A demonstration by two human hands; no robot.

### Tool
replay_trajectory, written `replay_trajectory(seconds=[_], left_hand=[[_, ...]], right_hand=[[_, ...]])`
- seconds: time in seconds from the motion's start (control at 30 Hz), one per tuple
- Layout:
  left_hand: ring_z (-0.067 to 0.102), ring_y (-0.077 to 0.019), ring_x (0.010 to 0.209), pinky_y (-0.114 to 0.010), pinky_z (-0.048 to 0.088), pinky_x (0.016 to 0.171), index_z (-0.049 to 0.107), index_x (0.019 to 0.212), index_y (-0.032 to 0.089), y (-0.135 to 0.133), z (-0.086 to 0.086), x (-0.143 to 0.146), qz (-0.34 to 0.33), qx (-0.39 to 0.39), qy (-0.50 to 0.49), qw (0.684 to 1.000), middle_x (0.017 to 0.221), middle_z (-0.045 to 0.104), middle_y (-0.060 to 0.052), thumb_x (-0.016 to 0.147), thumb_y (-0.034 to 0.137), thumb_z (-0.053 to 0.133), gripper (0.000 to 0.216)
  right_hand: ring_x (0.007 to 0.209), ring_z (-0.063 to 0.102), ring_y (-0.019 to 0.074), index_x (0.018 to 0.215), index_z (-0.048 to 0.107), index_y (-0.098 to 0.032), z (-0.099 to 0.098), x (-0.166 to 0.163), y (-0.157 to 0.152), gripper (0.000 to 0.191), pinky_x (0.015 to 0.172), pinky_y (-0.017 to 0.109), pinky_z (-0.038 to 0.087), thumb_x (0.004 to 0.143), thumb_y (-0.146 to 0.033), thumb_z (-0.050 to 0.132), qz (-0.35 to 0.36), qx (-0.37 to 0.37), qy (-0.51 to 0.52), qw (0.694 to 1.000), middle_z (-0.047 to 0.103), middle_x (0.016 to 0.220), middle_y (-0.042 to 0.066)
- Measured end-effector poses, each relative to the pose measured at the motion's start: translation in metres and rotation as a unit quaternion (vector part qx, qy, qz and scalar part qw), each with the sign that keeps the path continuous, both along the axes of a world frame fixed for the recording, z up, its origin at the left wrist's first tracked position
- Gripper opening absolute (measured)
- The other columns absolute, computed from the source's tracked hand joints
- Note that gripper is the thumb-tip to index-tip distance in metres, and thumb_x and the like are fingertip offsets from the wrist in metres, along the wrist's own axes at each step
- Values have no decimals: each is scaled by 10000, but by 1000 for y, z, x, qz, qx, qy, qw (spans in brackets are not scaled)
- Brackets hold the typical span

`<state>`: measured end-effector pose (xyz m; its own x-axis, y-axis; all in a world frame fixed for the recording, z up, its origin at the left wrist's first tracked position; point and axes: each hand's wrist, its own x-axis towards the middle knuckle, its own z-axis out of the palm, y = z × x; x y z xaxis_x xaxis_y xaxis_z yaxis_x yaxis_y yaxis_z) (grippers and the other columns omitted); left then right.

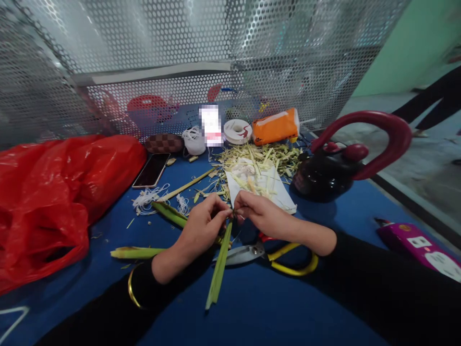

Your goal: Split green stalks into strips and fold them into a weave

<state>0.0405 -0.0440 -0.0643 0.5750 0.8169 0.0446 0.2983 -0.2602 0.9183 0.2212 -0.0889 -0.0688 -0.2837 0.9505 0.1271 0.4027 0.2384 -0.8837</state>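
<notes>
— The left hand [201,228] and right hand [262,214] both pinch the top of a green leaf strip [219,269], which trails over the blue table [252,317].
— Far along?
— There's a heap of trimmings [259,163] beyond, and whole leaves [135,252] lie uncut at the left.
— Any writing?
— Perhaps on the purple box [418,242], but it's unreadable.

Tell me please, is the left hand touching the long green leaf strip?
Touching. In the head view the left hand pinches the top end of the green leaf strip, no gap visible; the right hand pinches it there too.
</notes>
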Motion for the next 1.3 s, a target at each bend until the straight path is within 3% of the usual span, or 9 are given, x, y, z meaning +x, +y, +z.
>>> replay_trajectory(seconds=[0.2, 0.43, 0.73, 0.8, 0.9, 0.93, 1.07, 1.17, 1.3], left_hand=[[530, -125, 592, -245, 373, 557, 541, 727, 188, 5, 0, -2, -15, 102, 114, 988, 642, 589, 22, 818, 236, 542, 103], [532, -121, 623, -240, 405, 591, 569, 748, 178, 8, 2, -1, 73, 28, -25, 997, 693, 589, 15, 774, 331, 621, 163], [509, -113, 639, -223, 399, 594, 587, 707, 164, -12, 27, 3, 94, 37, -109, 989, 682, 578, 14, 712, 288, 682, 156], [536, -121, 658, -220, 404, 570, 606, 786, 165, -21, 30, 4, 113, 5, -118, 987, 733, 605, 3, 712, 307, 689, 180], [573, -122, 639, -218, 415, 537, 609, 826, 162, -36, 29, 2, 126, -152, -151, 969, 761, 630, -15, 790, 338, 607, 180], [586, -116, 642, -214, 425, 557, 617, 807, 153, -41, 27, 0, 116, -219, -160, 955, 771, 642, -26, 808, 332, 586, 182], [643, -139, 647, -229, 456, 599, 654, 861, 121, -57, 20, -8, 46, -315, -166, 933, 785, 687, -81, 783, 339, 624, 234], [643, -120, 635, -233, 474, 653, 671, 897, 131, -61, 16, -11, -14, -332, -181, 926, 801, 687, -60, 747, 406, 675, 313], [523, -64, 469, -193, 411, 504, 620, 756, 144, -60, 12, -11, 30, -279, -197, 940, 632, 596, 20, 688, 361, 727, 251]], right_hand=[[654, 535, 123, 841, 456, -206, -4, -1, 0, 198, 631, 253, 402, 809, -12, 424, 13, 23, -60, 998, 575, 690, -30], [603, 598, 122, 926, 550, -185, -7, -11, 5, 123, 646, 283, 484, 812, -150, 521, 6, -81, 185, 979, 602, 637, -43], [542, 573, 118, 660, 588, -170, 19, -28, -18, 172, 591, 273, 482, 710, -313, 670, -61, -107, 234, 964, 608, 582, -24], [549, 567, 119, 670, 582, -175, 22, -30, -26, 189, 596, 271, 472, 714, -334, 674, -89, -81, 239, 964, 601, 586, -28], [563, 547, 114, 695, 575, -182, 23, -32, -36, 207, 611, 266, 453, 735, -365, 662, -121, -37, 250, 960, 587, 598, -36], [568, 541, 114, 700, 571, -183, 23, -32, -39, 215, 617, 266, 447, 743, -375, 656, -130, -24, 254, 958, 583, 601, -36], [605, 534, 122, 737, 554, -190, 21, -33, -45, 233, 648, 268, 433, 786, -405, 632, -156, 20, 268, 950, 576, 625, -34], [629, 546, 137, 742, 555, -191, 18, -33, -46, 243, 665, 275, 432, 791, -414, 640, -156, 38, 263, 951, 588, 633, -24], [670, 563, 154, 745, 557, -193, 15, -31, -48, 234, 698, 289, 444, 826, -405, 616, -139, 37, 248, 958, 602, 663, -7]])
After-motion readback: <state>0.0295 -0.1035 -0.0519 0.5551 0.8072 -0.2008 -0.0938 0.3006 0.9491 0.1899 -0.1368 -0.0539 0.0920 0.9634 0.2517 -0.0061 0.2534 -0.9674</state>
